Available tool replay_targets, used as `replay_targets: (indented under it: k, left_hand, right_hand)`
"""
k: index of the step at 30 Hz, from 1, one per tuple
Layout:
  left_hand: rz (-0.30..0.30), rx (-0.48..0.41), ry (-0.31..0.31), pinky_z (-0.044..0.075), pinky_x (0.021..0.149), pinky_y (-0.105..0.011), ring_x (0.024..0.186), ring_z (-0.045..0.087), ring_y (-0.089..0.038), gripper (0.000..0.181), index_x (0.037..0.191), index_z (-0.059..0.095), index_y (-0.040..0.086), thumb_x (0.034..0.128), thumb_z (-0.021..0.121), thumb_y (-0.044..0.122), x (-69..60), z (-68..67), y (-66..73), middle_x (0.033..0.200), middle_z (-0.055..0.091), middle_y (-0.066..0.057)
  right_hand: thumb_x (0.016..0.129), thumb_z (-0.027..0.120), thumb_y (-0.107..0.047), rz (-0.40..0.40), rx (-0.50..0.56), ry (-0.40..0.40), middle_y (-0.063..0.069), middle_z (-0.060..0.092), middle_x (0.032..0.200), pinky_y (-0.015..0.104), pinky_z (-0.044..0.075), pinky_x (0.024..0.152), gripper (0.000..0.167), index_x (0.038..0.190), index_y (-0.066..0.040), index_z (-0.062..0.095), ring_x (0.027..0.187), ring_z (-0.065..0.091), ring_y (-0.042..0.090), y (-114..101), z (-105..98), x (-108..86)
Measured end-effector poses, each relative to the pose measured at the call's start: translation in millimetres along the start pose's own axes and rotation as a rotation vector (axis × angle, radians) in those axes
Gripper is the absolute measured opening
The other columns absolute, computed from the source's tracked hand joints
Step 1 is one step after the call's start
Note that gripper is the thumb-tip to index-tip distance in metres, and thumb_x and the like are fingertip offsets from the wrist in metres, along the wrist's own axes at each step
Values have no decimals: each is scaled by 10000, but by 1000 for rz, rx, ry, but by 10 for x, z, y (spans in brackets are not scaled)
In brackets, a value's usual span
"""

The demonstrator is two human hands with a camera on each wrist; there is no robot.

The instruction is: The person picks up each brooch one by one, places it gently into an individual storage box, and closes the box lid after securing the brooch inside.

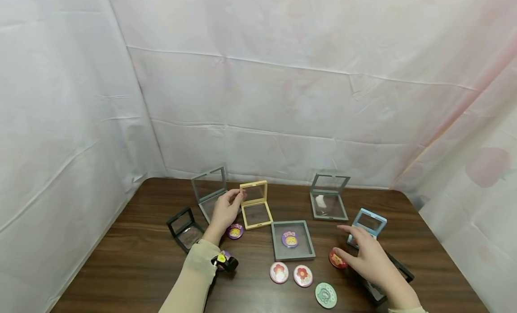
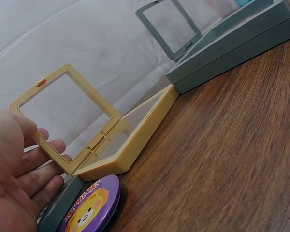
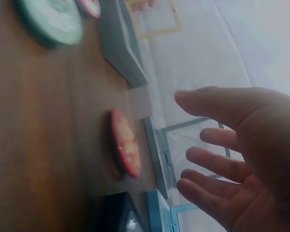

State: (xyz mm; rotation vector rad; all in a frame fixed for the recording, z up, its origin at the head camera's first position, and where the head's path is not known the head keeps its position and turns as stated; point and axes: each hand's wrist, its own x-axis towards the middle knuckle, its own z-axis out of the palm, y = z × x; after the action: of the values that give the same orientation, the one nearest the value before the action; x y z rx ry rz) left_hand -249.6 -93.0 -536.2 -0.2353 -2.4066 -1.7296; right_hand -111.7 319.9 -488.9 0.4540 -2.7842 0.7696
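In the head view my left hand (image 1: 227, 208) holds the left edge of the raised lid of a yellow display case (image 1: 257, 226), which stands open with a clear film in each half. The left wrist view shows the thumb by the lid's edge and fingers behind it. Below that hand lies a purple lion badge (image 2: 89, 210). My right hand (image 1: 369, 259) hovers with fingers spread, holding nothing, beside a red badge (image 1: 336, 260). Between the hands, a grey case (image 1: 293, 258) has another purple badge (image 1: 290, 239) on it.
Open grey cases stand at the back left (image 1: 208, 176) and back right (image 1: 329, 216). A black case (image 1: 177, 236) sits left, a blue one (image 1: 373, 213) right, and another black one (image 1: 400, 266) under the right hand. Flower badges (image 1: 278, 272) and a green badge (image 1: 325, 295) lie in front.
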Motion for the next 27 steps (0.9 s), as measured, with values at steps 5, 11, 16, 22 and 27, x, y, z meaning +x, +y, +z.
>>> replay_targets:
  k: [5,11,16,22,27]
  left_hand:
    - [-4,-20,-3,560,1076,-510,1257,717,-297,328,1376,721,11,1159,583,214,12,14,15,1279,787,-102]
    - [-7,-25,1,561,1074,-505,1248,721,-294,326,1372,727,20,1158,588,222,17,12,7,1263,792,-95]
    - [-12,-30,-3,558,1076,-513,1249,722,-293,329,1379,722,21,1158,587,223,11,14,-3,1271,790,-94]
    - [-7,-28,1,566,1069,-505,1244,728,-296,326,1384,717,14,1159,584,209,15,13,-3,1276,787,-107]
    - [1,-38,10,569,1064,-497,1235,733,-296,315,1377,719,16,1155,591,200,23,22,-3,1269,787,-113]
  right_hand:
    - [861,958,-228,-48,-79,42,77,726,1223,480,614,813,556,1338,-65,724,1053,719,279,-25,45,-115]
    - [852,970,-265,5,-126,9,46,717,1170,499,602,840,487,1251,-78,762,1054,702,246,-67,102,-174]
    - [866,957,-268,36,-123,2,48,707,1155,440,583,793,494,1265,-62,753,988,663,172,-93,172,-191]
    - [857,965,-271,49,-141,7,80,714,1156,506,599,842,509,1263,-49,752,1045,690,263,-102,258,-205]
    - [843,970,-262,49,-168,35,85,714,1121,525,590,843,470,1224,-71,771,1040,681,281,-74,277,-212]
